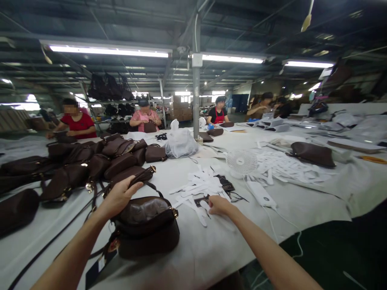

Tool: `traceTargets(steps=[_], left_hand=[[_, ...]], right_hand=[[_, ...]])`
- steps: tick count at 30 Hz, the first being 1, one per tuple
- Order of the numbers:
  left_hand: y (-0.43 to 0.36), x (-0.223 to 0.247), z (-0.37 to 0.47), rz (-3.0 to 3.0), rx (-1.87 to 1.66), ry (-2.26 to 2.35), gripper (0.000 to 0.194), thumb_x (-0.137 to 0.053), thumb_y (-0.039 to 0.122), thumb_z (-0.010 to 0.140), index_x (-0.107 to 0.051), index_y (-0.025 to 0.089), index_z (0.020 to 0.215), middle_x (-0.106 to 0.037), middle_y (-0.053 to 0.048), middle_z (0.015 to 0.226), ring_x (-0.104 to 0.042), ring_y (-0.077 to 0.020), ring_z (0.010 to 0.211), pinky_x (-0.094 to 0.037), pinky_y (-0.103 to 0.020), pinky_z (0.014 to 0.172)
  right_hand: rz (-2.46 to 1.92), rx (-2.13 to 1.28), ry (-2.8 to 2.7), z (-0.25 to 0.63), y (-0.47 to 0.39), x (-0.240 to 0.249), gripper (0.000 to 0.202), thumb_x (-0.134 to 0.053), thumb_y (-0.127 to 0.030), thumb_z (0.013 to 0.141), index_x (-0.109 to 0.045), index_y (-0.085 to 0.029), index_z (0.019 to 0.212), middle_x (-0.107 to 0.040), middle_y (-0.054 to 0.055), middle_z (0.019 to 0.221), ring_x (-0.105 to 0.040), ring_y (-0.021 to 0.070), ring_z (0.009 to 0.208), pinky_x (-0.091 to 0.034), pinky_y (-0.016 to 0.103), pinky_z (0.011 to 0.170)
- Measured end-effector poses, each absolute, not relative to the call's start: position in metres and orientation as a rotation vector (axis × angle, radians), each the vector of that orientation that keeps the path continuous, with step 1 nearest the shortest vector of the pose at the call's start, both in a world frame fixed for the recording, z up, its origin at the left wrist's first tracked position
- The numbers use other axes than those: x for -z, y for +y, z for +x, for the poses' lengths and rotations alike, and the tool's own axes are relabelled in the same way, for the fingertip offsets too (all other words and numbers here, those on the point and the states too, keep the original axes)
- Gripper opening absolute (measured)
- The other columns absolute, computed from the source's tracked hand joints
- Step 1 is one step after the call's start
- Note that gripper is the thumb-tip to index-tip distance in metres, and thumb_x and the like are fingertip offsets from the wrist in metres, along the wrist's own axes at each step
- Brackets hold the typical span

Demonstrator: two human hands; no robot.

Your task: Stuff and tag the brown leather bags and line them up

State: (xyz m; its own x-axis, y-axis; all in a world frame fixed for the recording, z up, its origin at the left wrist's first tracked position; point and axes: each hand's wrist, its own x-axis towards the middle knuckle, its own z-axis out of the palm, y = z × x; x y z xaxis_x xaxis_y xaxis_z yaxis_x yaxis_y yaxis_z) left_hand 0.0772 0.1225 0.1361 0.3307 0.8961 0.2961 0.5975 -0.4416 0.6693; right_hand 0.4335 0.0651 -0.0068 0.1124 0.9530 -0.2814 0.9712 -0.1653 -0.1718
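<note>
A dark brown handbag (pixel 148 241) stands unzipped in front of me, with crinkled translucent stuffing (pixel 145 210) in its mouth. My left hand (pixel 121 195) is closed on a dark brown strap (pixel 143 174) above the bag's left side. To the right of the bag, my right hand (pixel 218 204) has its fingers curled together over a pile of white paper strips (pixel 201 181). Whatever those fingers pinch is hidden. Black tags (pixel 226 183) with thin black cords lie among the strips, close to this hand.
Many brown handbags (pixel 121 165) are heaped at left. A white fan (pixel 242 162) and its corded white base (pixel 261 194) lie right of the strips. Beyond are a plastic bag (pixel 180 143), another brown bag (pixel 313 154) and a post (pixel 196 88). Several co-workers (pixel 79 123) sit across the table.
</note>
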Motion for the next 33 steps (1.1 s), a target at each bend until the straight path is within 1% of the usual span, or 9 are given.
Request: traceTargets(steps=[3, 8, 13, 18, 23, 25, 28, 30, 33], left_hand=[[0.123, -0.133, 0.076, 2.246, -0.888, 1.288, 0.038, -0.049, 0.054, 0.081, -0.061, 0.018, 0.085, -0.064, -0.002, 0.076, -0.057, -0.0216, 0.074, -0.044, -0.028, 0.067], [0.121, -0.126, 0.075, 2.304, -0.930, 1.280, 0.033, -0.046, 0.047, 0.086, -0.062, 0.018, 0.092, -0.069, -0.006, 0.092, -0.061, -0.0244, 0.087, -0.045, -0.032, 0.080], [0.114, -0.121, 0.078, 2.419, -0.882, 1.441, 0.024, -0.048, 0.038, 0.088, -0.063, 0.020, 0.093, -0.070, -0.007, 0.090, -0.064, -0.0237, 0.087, -0.045, -0.030, 0.078], [0.108, -0.119, 0.077, 2.446, -0.839, 1.524, 0.022, -0.048, 0.037, 0.091, -0.061, 0.020, 0.093, -0.070, -0.007, 0.091, -0.065, -0.0231, 0.087, -0.043, -0.028, 0.075], [0.113, -0.117, 0.078, 2.453, -0.807, 1.509, 0.023, -0.047, 0.039, 0.091, -0.060, 0.020, 0.093, -0.069, -0.008, 0.090, -0.064, -0.0246, 0.087, -0.041, -0.028, 0.071], [0.116, -0.117, 0.079, 2.458, -0.813, 1.489, 0.023, -0.047, 0.039, 0.091, -0.060, 0.020, 0.091, -0.069, -0.009, 0.087, -0.063, -0.0258, 0.084, -0.040, -0.029, 0.069], [0.118, -0.116, 0.079, 2.460, -0.829, 1.478, 0.025, -0.046, 0.040, 0.090, -0.059, 0.019, 0.086, -0.067, -0.009, 0.084, -0.062, -0.0267, 0.080, -0.038, -0.030, 0.066], [0.118, -0.116, 0.078, 2.465, -0.832, 1.478, 0.024, -0.046, 0.040, 0.090, -0.058, 0.019, 0.085, -0.067, -0.009, 0.084, -0.062, -0.0264, 0.080, -0.037, -0.030, 0.066], [0.117, -0.116, 0.078, 2.477, -0.816, 1.483, 0.024, -0.046, 0.040, 0.091, -0.057, 0.020, 0.087, -0.068, -0.009, 0.086, -0.062, -0.0252, 0.081, -0.038, -0.030, 0.067]], right_hand=[[2.345, 0.535, 2.031, 0.436, 0.064, 0.011, 0.013, -0.061, -0.011, 0.069, -0.067, -0.018, 0.078, -0.071, 0.006, 0.090, -0.064, 0.0206, 0.089, -0.035, 0.024, 0.062], [2.533, 0.458, 2.058, 0.429, 0.057, 0.020, 0.036, -0.057, -0.001, 0.066, -0.060, -0.014, 0.099, -0.068, 0.014, 0.100, -0.061, 0.0246, 0.095, -0.034, 0.027, 0.068], [2.749, 0.631, 2.109, 0.419, 0.051, 0.022, 0.042, -0.053, 0.004, 0.061, -0.059, -0.010, 0.100, -0.068, 0.014, 0.089, -0.061, 0.0253, 0.089, -0.035, 0.029, 0.070], [2.934, 1.187, 2.214, 0.420, 0.031, 0.020, 0.056, -0.059, -0.008, 0.061, -0.053, -0.014, 0.116, -0.059, -0.002, 0.067, -0.059, 0.0203, 0.075, -0.038, 0.028, 0.067], [2.869, 1.982, 2.300, 0.419, -0.010, -0.003, 0.041, -0.060, -0.036, 0.073, -0.055, -0.019, 0.109, -0.054, -0.003, 0.073, -0.050, 0.0098, 0.056, -0.039, 0.022, 0.051], [2.585, 2.513, 2.316, 0.411, -0.031, -0.017, 0.043, -0.061, -0.041, 0.076, -0.055, -0.019, 0.113, -0.050, -0.004, 0.075, -0.035, 0.0036, 0.046, -0.029, 0.015, 0.039], [1.432, 3.532, 2.132, 0.389, -0.058, -0.033, 0.045, -0.068, -0.036, 0.079, -0.054, -0.020, 0.119, -0.041, -0.008, 0.073, -0.011, -0.0007, 0.041, -0.011, 0.010, 0.031], [0.798, 3.765, 1.980, 0.374, -0.071, -0.038, 0.043, -0.069, -0.027, 0.081, -0.054, -0.022, 0.121, -0.039, -0.010, 0.072, -0.007, -0.0018, 0.040, -0.010, 0.008, 0.029], [0.391, 3.819, 1.794, 0.357, -0.078, -0.039, 0.038, -0.064, -0.027, 0.086, -0.053, -0.022, 0.123, -0.039, -0.011, 0.070, -0.005, -0.0021, 0.039, -0.008, 0.006, 0.027]])
